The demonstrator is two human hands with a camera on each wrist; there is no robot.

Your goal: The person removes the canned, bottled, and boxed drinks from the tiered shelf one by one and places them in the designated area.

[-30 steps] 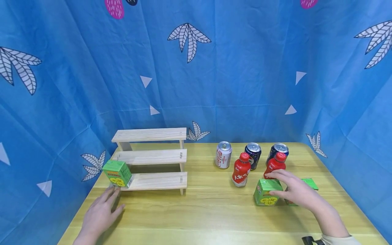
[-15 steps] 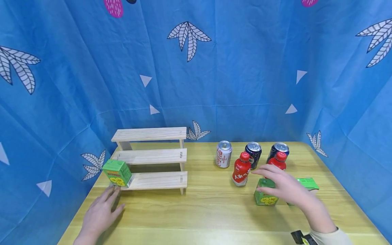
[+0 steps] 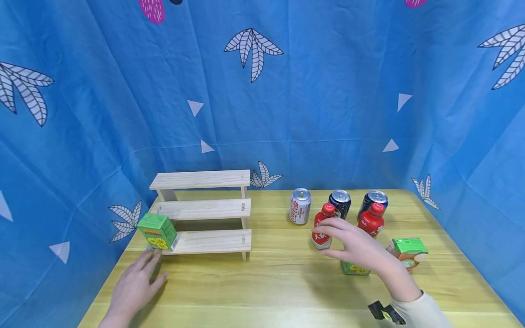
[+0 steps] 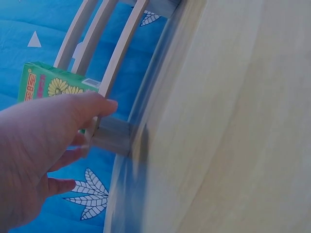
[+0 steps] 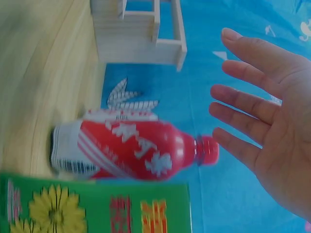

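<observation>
My left hand (image 3: 133, 287) rests at the left front end of a three-tier wooden shelf (image 3: 213, 242), fingertips right at the lowest board. A green drink carton with yellow flowers (image 3: 157, 233) stands on that board, just behind the fingers. In the left wrist view, the left hand (image 4: 53, 141) overlaps the carton and the board's end. Over the table's right half, my right hand (image 3: 354, 243) hovers with fingers spread, holding nothing. It partly hides a red bottle (image 3: 321, 239) and a second green carton (image 3: 356, 269). The right wrist view shows this bottle (image 5: 141, 150) beside the bare palm.
Behind the right hand stand a white Coca-Cola can (image 3: 300, 207), two dark blue cans (image 3: 340, 202) and another red bottle (image 3: 371, 221). A green-topped carton with an orange picture (image 3: 410, 253) is farther right. A blue patterned cloth (image 3: 328, 91) hangs around the wooden table (image 3: 246, 291).
My right hand has moved left from above the cartons toward the nearer red bottle, uncovering the right-hand carton and the other bottle. The left hand has stayed put.
</observation>
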